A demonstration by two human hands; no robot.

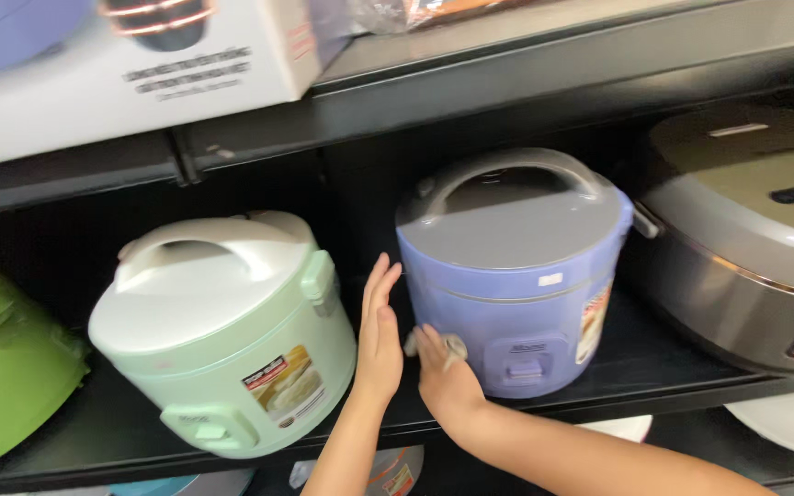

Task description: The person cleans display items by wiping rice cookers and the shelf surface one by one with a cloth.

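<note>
A black shelf carries green, mint, lavender and silver rice cookers.

A black metal shelf is seen running across the scene, with a second black shelf mounted above it. The space behind is left dark and shadowed. Light is cast from above and the near side. A lower tier is glimpsed beneath, at the near edge.
</note>
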